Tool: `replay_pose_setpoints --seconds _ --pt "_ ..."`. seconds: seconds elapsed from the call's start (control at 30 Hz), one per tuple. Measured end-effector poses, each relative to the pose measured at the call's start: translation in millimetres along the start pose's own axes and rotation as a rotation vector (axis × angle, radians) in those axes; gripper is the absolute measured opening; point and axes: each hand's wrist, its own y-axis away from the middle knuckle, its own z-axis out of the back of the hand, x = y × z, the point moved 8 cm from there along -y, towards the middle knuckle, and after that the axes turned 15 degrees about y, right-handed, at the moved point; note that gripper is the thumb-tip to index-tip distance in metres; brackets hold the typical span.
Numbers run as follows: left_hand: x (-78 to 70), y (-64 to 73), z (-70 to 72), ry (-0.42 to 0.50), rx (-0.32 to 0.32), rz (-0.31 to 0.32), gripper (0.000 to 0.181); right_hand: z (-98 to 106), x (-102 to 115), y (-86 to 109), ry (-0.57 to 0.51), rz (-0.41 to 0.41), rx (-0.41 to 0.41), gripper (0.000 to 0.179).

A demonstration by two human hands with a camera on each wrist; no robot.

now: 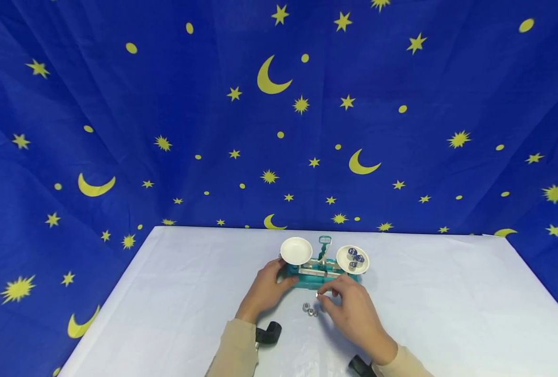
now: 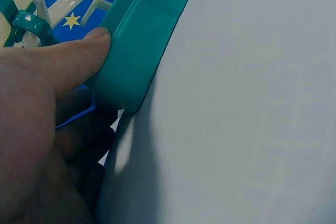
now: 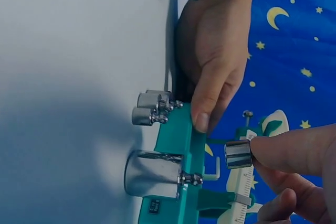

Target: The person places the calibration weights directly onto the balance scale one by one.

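A teal balance scale (image 1: 309, 281) with two white pans stands on the table. My left hand (image 1: 266, 285) grips the left end of its base, thumb on the front and fingers behind, as the left wrist view shows. Between thumb and forefinger, my right hand (image 1: 351, 309) pinches a small shiny metal weight (image 3: 238, 154) just in front of the base. Three knobbed metal weights (image 1: 306, 307) stand on the table below that hand; one looks much larger in the right wrist view (image 3: 152, 174). Three more weights (image 1: 359, 258) sit in the right pan (image 1: 343, 259).
A white cloth covers the table (image 1: 448, 298). Behind it hangs a blue curtain (image 1: 316, 125) with yellow moons and stars. The left pan (image 1: 296, 251) is raised above the base, beside a green upright pointer post (image 1: 324, 248). Black wrist mounts (image 1: 269, 333) stick out near both sleeves.
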Motion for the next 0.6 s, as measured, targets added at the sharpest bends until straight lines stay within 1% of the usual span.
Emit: replay_pose_setpoints --seconds 0.17,0.3,0.43,0.6 --pt "-1.4 0.9 0.1 -0.004 0.003 -0.005 0.060 6.2 1.4 -0.7 -0.001 0.016 -0.027 0.017" --pt "-2.6 1.4 0.5 -0.005 0.005 -0.008 0.061 11.3 1.1 -1.9 0.001 0.033 -0.066 0.020" --pt "-3.2 1.2 0.5 0.000 0.005 -0.004 0.061 15.8 0.3 -2.6 0.003 0.033 -0.087 0.020" --pt "-2.0 0.8 -0.3 0.003 0.006 0.007 0.061 17.9 -2.1 -3.2 0.002 0.016 -0.091 0.018"
